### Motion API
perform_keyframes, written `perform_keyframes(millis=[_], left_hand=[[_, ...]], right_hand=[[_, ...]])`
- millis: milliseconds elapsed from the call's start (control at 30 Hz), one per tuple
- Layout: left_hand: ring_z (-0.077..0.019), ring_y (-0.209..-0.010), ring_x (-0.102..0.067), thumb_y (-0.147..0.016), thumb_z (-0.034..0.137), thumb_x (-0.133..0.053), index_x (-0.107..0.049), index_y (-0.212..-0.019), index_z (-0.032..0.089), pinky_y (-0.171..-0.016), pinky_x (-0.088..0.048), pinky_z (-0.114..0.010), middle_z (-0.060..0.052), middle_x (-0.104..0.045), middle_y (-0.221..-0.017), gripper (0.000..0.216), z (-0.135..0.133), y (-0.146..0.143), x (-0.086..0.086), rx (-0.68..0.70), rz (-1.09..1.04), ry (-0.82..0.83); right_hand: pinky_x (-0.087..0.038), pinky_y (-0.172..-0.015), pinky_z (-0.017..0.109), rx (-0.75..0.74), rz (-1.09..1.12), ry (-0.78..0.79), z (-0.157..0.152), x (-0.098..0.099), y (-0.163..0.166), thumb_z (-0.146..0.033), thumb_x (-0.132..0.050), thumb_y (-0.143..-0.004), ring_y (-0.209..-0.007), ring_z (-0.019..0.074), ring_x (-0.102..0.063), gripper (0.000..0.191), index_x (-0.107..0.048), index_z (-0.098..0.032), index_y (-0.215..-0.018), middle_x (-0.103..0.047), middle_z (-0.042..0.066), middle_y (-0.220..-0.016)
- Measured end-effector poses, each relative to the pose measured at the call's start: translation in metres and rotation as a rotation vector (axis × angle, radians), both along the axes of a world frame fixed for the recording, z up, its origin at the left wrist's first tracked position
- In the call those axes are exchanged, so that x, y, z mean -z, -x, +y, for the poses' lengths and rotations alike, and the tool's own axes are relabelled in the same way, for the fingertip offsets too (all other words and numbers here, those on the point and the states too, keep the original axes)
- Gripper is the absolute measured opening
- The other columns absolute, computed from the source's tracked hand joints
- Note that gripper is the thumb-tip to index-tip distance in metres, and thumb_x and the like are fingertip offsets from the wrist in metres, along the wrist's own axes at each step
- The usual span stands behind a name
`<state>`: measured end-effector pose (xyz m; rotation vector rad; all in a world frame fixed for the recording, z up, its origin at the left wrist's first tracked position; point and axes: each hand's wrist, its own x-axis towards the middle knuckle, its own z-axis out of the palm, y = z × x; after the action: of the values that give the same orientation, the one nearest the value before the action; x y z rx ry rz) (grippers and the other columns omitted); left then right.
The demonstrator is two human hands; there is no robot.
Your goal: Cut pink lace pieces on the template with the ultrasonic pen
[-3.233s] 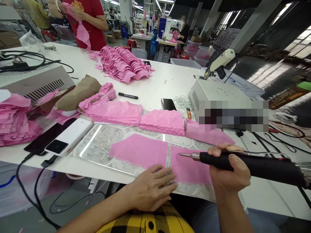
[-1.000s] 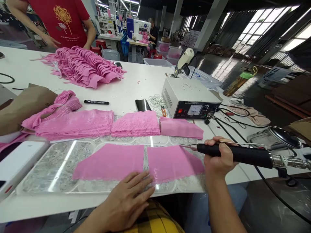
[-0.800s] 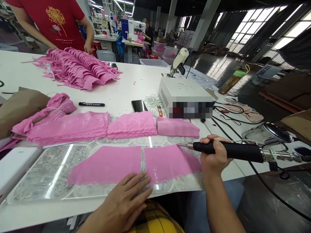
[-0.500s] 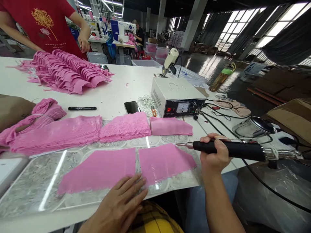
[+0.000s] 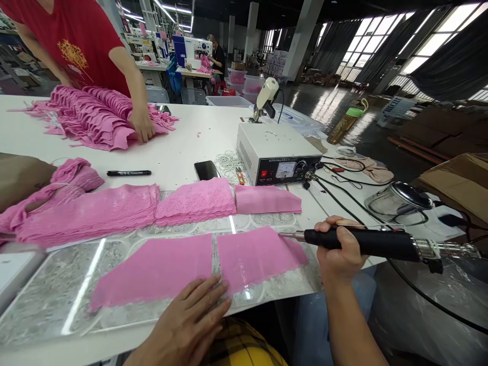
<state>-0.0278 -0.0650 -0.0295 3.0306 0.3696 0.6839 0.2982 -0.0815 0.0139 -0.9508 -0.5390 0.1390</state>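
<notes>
My right hand is wrapped round the black handle of an ultrasonic welding gun, cabled at its rear. The gun's thin metal tip touches or hovers over the upper edge of the right pink fabric piece; contact is not clear. My left hand lies flat, fingers stretched out, over the lower edges of that piece and the left pink fabric piece. A narrow gap parts the two pieces. Both rest on a clear patterned sheet.
Pink fabric stacks line the back of the sheet. Behind them are a phone, orange snips, a black marker and a control box. A glass jar stands right, near cables. Across the table, a person in red handles ruffled pink fabric.
The gun's tip has shifted slightly right and down along the right piece's edge. My left hand stays put. The person opposite has leaned over and put a hand on the ruffled fabric.
</notes>
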Motion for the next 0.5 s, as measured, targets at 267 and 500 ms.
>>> perform_keyframes(millis=[267,500], left_hand=[[-0.0243,-0.142,-0.043,-0.093,0.014,-0.052,-0.056,-0.139,0.02,-0.116,-0.039,-0.036,-0.006,-0.055,-0.146,0.047,0.003,0.002,0.0,0.014,0.015,-0.015],[-0.0234,-0.142,-0.044,-0.095,0.015,-0.049,-0.057,-0.139,0.022,-0.117,-0.039,-0.037,-0.005,-0.057,-0.144,0.045,0.0,0.0,0.001,-0.008,-0.006,0.02]], right_hand=[[-0.048,-0.055,0.029,0.016,0.011,-0.007,-0.005,-0.002,-0.005,-0.024,-0.061,-0.062,-0.053,0.0104,-0.053,0.01,-0.056,-0.019,-0.069,-0.06,-0.002,-0.07],[-0.047,-0.053,0.03,0.096,0.055,0.026,-0.026,-0.004,-0.016,-0.024,-0.06,-0.058,-0.052,0.0106,-0.051,0.012,-0.054,-0.018,-0.066,-0.057,-0.001,-0.068]])
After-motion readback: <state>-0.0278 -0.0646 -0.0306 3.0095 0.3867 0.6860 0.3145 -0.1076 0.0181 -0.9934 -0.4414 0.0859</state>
